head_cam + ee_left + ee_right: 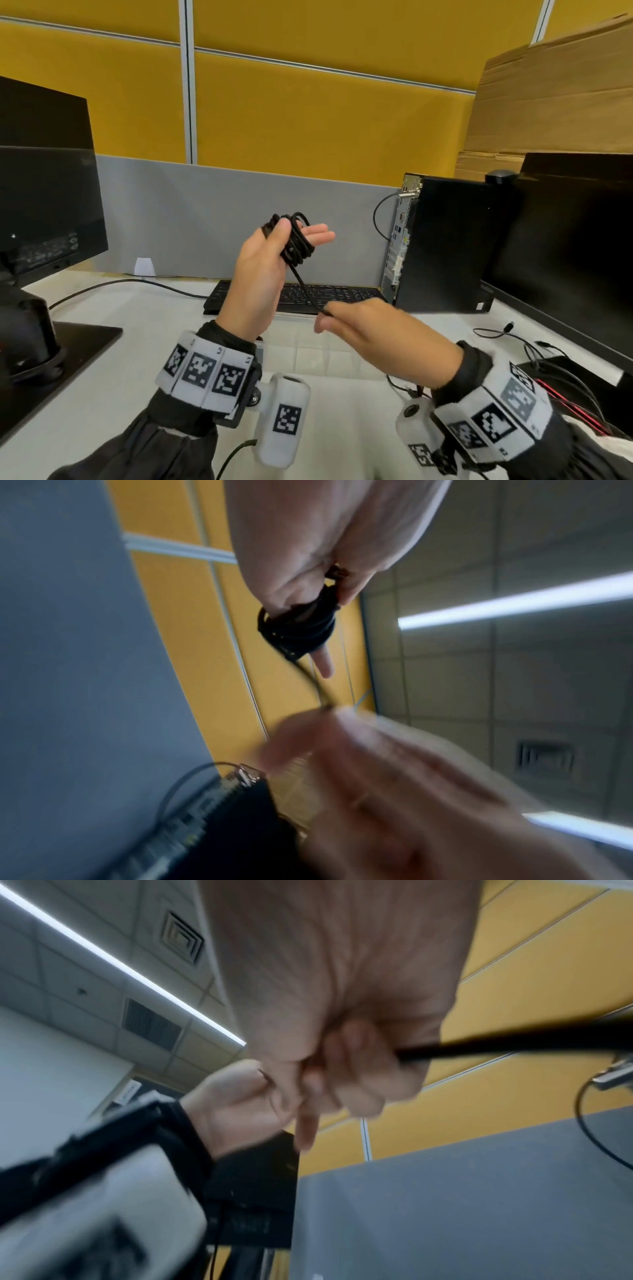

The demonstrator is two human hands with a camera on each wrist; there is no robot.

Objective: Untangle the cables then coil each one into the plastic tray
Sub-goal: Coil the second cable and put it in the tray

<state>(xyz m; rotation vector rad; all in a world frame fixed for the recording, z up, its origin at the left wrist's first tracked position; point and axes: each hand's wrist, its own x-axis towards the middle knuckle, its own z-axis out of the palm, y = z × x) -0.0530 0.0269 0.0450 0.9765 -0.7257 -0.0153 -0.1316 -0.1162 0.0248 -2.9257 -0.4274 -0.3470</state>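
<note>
A black cable (298,243) is wound in several loops around the straight fingers of my raised left hand (281,236), and the thumb presses the coil against them. A taut strand (306,291) runs down from the coil to my right hand (334,317), which pinches it above the keyboard. In the left wrist view the coil (298,631) sits on the fingers (323,664), with the blurred right hand (394,777) below. The right wrist view shows curled fingers (342,1069) gripping the cable (496,1045). No plastic tray is in view.
More loose black and red cables (555,370) lie on the white table at the right. A keyboard (342,294) and PC tower (445,246) stand behind my hands. Monitors flank the area at left (44,192) and right (575,257).
</note>
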